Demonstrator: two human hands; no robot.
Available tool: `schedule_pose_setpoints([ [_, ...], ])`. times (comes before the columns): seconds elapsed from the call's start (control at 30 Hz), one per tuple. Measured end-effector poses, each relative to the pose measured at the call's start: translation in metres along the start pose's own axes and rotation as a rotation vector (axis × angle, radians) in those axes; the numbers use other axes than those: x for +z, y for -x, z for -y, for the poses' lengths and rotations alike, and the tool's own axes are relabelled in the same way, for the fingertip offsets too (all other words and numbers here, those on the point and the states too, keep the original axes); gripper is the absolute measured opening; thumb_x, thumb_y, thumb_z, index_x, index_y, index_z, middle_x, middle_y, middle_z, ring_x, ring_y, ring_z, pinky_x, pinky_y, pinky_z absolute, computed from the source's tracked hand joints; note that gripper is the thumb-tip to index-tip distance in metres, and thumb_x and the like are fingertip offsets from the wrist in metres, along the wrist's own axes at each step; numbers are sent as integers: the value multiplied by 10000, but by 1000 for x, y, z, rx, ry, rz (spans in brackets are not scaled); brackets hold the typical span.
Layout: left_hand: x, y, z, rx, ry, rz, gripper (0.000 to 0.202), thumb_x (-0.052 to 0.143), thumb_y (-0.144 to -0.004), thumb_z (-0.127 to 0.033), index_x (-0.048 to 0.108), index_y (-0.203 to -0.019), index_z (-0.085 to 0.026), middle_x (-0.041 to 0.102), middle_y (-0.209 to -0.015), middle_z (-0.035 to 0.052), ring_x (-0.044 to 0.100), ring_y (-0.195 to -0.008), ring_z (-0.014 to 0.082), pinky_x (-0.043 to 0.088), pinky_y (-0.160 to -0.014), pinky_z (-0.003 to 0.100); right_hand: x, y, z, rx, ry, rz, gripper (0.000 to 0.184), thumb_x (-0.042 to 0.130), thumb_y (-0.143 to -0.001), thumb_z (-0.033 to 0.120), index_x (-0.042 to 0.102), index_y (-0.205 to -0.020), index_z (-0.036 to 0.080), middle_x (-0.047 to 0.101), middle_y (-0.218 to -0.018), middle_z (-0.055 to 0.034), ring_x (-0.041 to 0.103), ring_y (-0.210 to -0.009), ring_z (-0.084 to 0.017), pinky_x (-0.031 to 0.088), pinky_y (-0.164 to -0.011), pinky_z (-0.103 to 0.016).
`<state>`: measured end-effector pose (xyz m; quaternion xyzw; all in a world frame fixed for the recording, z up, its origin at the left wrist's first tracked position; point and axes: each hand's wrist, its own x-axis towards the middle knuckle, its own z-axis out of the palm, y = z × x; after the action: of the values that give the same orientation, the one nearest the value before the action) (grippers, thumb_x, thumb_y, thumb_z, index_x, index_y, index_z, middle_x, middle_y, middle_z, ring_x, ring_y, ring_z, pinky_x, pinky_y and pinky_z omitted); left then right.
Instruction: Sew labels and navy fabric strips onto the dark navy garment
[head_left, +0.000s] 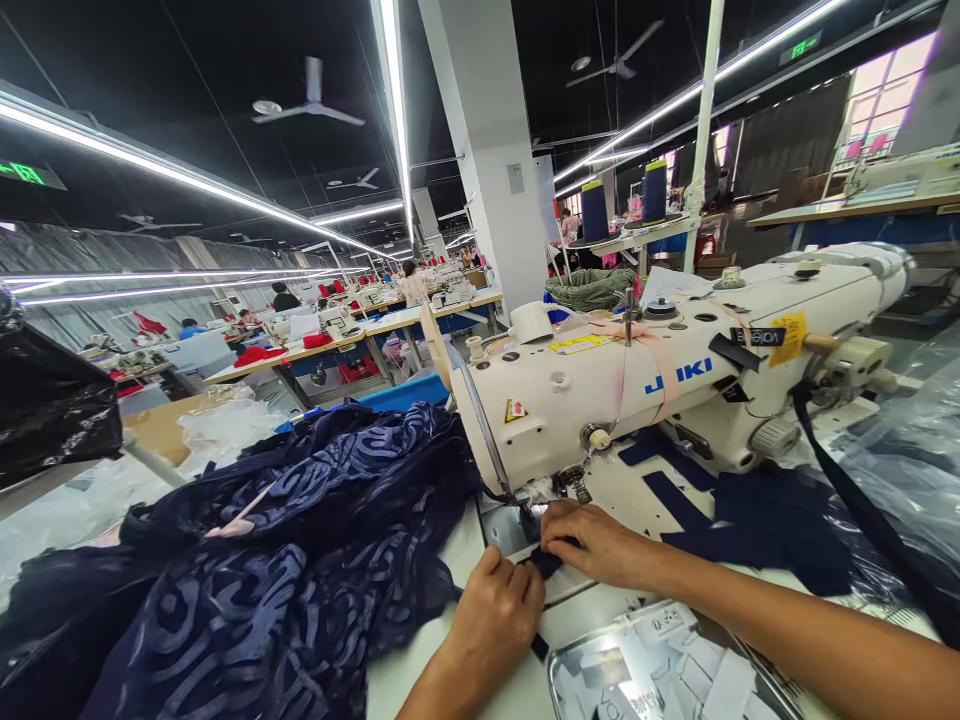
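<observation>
A white sewing machine (570, 385) stands before me, its needle area over a metal plate (506, 528). Just in front of the needle, a small dark navy fabric piece (546, 563) lies between my two hands. My left hand (499, 605) is closed on the near left part of that piece, fingers curled. On its far right side, my right hand (589, 540) pinches it close to the presser foot. Fingertips hide much of the piece. A big heap of navy patterned fabric (285, 560) spreads to the left of the machine.
Navy cut strips (780, 525) lie under the machine arm at right. A metal tray (630, 665) with white labels sits at the near edge. Clear plastic (915, 460) is at far right, a black bag (56, 400) at far left. Thread cones (595, 212) stand behind.
</observation>
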<state>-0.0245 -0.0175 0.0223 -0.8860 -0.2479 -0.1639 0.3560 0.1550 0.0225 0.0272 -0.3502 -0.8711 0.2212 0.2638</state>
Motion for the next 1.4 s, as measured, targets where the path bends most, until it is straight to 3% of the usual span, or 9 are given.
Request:
schedule_pose_setpoints([
  [0.27, 1, -2, 1, -7, 10, 73, 251, 326, -822, -18, 529, -719, -125, 511, -556, 13, 470, -482, 151, 340, -552, 298, 0, 5, -5, -17, -29, 45, 214, 502, -802, 135, 661, -920, 215, 589, -958, -36, 539, -932, -168, 398, -858, -317],
  [0.53, 3, -5, -2, -14, -26, 55, 269, 324, -786, 8, 522, -658, -121, 490, -507, 5, 440, -441, 144, 314, -555, 301, -7, 6, 0, -21, -10, 76, 242, 508, -787, 101, 655, -941, 217, 578, -963, -35, 535, -929, -161, 397, -864, -306],
  [0.67, 8, -6, -4, -40, -7, 76, 269, 338, -792, 2, 510, -636, -133, 487, -510, 3, 446, -452, 145, 312, -559, 304, -2, 13, 10, -72, 172, 76, 218, 492, -786, 88, 652, -875, 207, 568, -943, -46, 524, -913, -185, 423, -821, -317],
  [0.77, 4, -3, -2, -80, 53, 84, 253, 379, -798, -16, 494, -615, -148, 498, -530, 0, 457, -475, 143, 317, -554, 301, 7, 23, 21, -148, 401, -29, 256, 440, -776, 40, 617, -908, 170, 566, -966, -87, 496, -965, -228, 418, -826, -348],
  [0.87, -9, 4, 6, -156, 149, 107, 191, 473, -780, -77, 497, -611, -162, 547, -610, 11, 505, -558, 155, 341, -564, 303, 9, 26, 28, -230, 563, -55, 248, 451, -746, 23, 581, -929, 128, 570, -945, -117, 502, -941, -243, 430, -790, -337],
  [0.97, -21, 13, 12, -198, 297, 96, 137, 507, -770, -104, 519, -653, -175, 628, -816, 29, 567, -782, 184, 395, -723, 349, 0, 19, 25, -350, 663, 96, 208, 482, -742, 38, 575, -912, 115, 573, -843, -90, 528, -808, -217, 451, -670, -303],
  [1.03, -23, 15, 11, -186, 420, 74, 140, 473, -779, -77, 537, -714, -183, 642, -957, 22, 562, -930, 178, 385, -854, 361, -8, 13, 17, -439, 696, 162, 226, 489, -753, 48, 570, -954, 111, 580, -860, -83, 525, -814, -213, 451, -680, -303],
  [1.17, -9, 8, -1, -235, 519, 51, 195, 429, -770, -31, 549, -748, -182, 668, -934, 28, 598, -901, 147, 437, -851, 287, -12, 5, -1, -436, 677, 154, 260, 483, -759, 35, 578, -975, 144, 598, -968, -81, 524, -899, -213, 447, -736, -300],
  [1.4, 13, -10, -12, -380, 397, 15, 271, 416, -687, 49, 558, -705, -181, 680, -783, 25, 640, -745, 163, 490, -799, 309, -10, 2, -10, -355, 622, 117, 368, 419, -735, -18, 564, -1052, 98, 577, -1117, -143, 578, -922, -216, 457, -791, -322],
])
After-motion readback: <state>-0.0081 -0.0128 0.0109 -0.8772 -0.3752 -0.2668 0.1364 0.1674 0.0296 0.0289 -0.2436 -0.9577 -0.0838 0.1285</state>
